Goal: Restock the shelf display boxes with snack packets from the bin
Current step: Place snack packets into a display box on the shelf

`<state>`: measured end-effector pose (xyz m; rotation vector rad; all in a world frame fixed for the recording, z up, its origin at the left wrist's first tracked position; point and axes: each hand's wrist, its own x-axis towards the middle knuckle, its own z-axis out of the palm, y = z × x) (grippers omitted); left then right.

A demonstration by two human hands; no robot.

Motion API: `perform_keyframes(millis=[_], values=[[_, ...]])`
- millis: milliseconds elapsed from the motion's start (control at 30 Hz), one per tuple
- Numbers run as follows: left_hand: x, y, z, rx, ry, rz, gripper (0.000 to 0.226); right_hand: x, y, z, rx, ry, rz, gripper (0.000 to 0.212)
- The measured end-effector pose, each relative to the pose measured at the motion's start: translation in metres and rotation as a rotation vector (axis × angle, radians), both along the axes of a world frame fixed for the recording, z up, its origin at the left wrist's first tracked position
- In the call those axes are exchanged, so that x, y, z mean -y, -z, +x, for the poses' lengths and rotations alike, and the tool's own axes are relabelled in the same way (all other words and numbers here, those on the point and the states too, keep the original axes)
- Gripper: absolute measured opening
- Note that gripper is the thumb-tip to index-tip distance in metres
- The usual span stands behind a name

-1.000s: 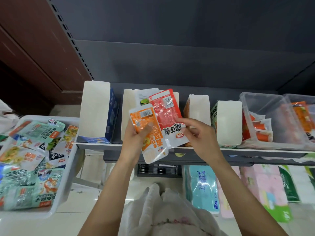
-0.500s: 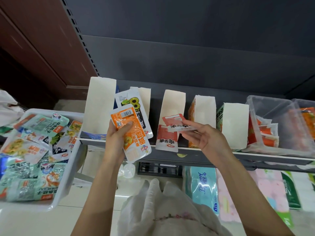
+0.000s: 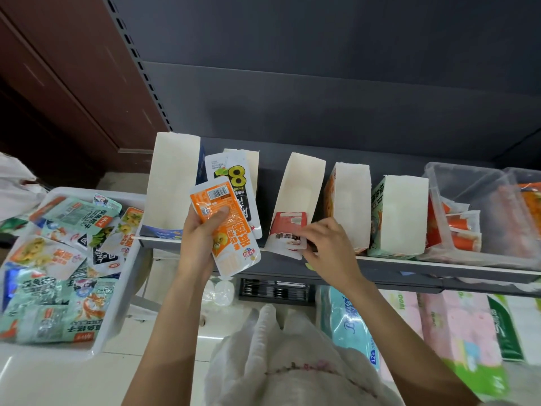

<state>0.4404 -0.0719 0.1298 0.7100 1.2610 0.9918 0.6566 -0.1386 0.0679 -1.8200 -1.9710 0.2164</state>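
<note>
The left hand (image 3: 199,238) grips an orange snack packet (image 3: 227,227), thumb curled across its face, with a black-and-white packet (image 3: 237,186) fanned behind it; that packet's lower half is hidden. The right hand (image 3: 328,247) rests with curled fingers on the lower edge of a red packet (image 3: 288,230) lying in the third display box (image 3: 301,183); whether the fingers pinch it cannot be told. At left, the white bin (image 3: 117,312) holds mixed packets and is cut off by the frame edge. The shelf (image 3: 439,266) carries five cardboard boxes and two clear tubs (image 3: 468,183), their contents blurred.
</note>
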Motion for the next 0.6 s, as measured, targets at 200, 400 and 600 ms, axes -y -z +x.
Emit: perform_keyframes(millis=[200,400,600], values=[[0.004,-0.004,-0.009,-0.002,-0.048,-0.011,0.039,0.004,-0.013,-0.001,0.001,-0.018,0.032,0.040],[0.026,-0.016,-0.007,0.113,0.011,0.000,0.028,-0.008,-0.084,-0.033,-0.728,-0.061,-0.220,0.035],[0.038,-0.016,-0.007,0.153,0.036,0.018,0.023,-0.020,-0.084,-0.060,-1.039,0.068,-0.554,0.028]])
